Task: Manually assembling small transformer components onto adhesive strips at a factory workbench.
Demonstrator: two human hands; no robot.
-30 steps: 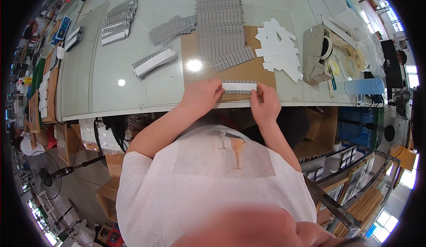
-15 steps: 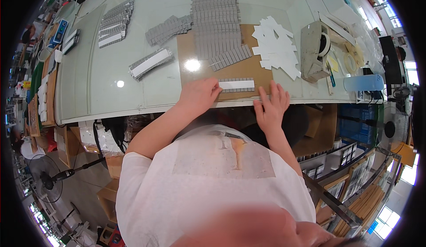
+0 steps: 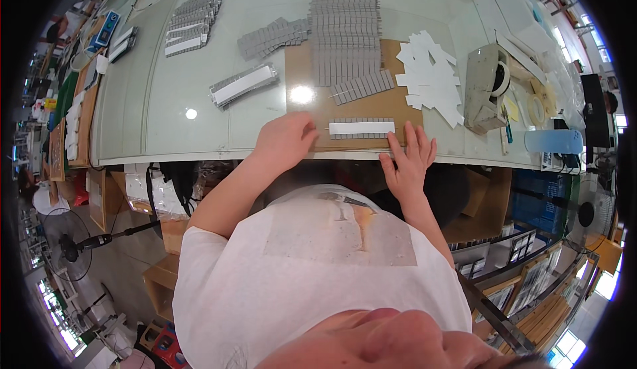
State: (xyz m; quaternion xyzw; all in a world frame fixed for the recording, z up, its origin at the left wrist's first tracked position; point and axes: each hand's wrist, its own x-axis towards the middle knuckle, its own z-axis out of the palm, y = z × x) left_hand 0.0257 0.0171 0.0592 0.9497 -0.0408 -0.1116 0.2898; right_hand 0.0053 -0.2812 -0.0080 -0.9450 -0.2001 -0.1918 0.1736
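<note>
In front of me a grey segmented strip (image 3: 362, 137) lies flat, with a narrow white strip (image 3: 361, 128) along its middle. My left hand (image 3: 286, 140) is just left of this strip, apart from it, its fingers curled in and nothing visible in them. At the strip's right end is my right hand (image 3: 409, 160), with fingers spread and the index fingertip at the corner. Brown cardboard (image 3: 298, 107) lies underneath. Another grey segmented strip (image 3: 362, 87) rests at an angle just beyond, against a tall overlapping stack of grey strips (image 3: 346, 31).
White paper strips (image 3: 430, 77) are heaped on the right, beside a tape dispenser (image 3: 488, 87) and a blue bottle (image 3: 553, 141). Left of the cardboard lie a white-topped bundle (image 3: 244, 85), loose grey strips (image 3: 273, 39) and another pile (image 3: 194, 24). The table's front edge (image 3: 199, 159) runs before me.
My left hand has let go of the strip's left end and drawn back to the left. My right hand stays by the right end. The whole view has shifted slightly.
</note>
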